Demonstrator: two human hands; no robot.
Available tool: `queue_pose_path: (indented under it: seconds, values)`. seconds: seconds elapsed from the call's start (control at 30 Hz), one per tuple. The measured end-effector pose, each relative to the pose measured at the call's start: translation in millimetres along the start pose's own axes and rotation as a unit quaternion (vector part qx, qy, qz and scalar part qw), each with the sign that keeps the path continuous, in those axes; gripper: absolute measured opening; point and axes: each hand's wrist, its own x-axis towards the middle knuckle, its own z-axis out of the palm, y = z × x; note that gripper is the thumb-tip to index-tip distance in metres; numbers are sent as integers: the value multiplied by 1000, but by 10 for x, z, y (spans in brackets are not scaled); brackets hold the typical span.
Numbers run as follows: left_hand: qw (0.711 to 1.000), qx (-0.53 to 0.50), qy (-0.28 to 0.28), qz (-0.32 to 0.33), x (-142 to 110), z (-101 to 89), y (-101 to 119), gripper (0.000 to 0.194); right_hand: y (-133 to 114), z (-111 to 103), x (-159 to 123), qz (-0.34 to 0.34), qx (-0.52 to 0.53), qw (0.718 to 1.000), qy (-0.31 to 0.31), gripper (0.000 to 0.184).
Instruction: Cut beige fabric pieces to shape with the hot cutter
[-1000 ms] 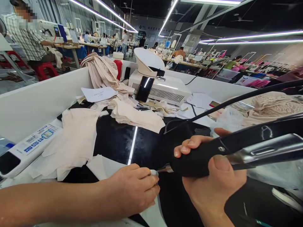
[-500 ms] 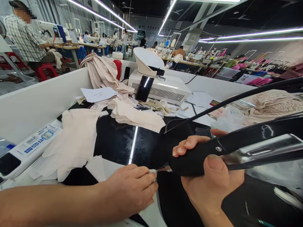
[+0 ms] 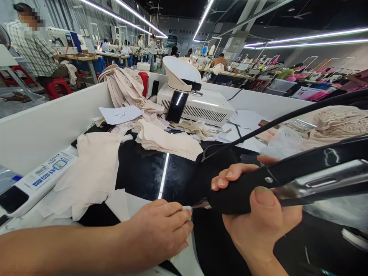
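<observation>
My right hand wraps around a black corded hand tool with a long metal lever, its thumb lying against the lever. The tool's narrow metal tip points left and meets the fingertips of my left hand. Those fingers are pinched together, with a small white bit showing at their ends. Whether it is fabric or a fingertip cover, I cannot tell. White sheet material lies under the left hand on the glossy black work surface.
Beige fabric pieces lie at left, with a stack of cut pieces farther back. A white machine stands behind a propped phone. A white box lies along the left wall. The tool's black cable arches across the right side.
The view has shifted very slightly. Both hands keep their hold, and the tool's tip stays at my left fingertips.
</observation>
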Motion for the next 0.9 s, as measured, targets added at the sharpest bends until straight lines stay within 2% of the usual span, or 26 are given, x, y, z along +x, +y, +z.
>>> queue_pose_path:
  seconds: [0.5,0.67,0.9]
  values:
    - [999,-8,-35,0,0,-17,-10,27,-10,14,23,-3,4,1000,8,43]
    - [1000,-11,-2,-7,7,-28,-3,27,-57,17,33,9,25,999,23,42]
    - [1000,-11,27,-13,32,-41,-2,23,-26,36,-9,2,22,1000,7,41]
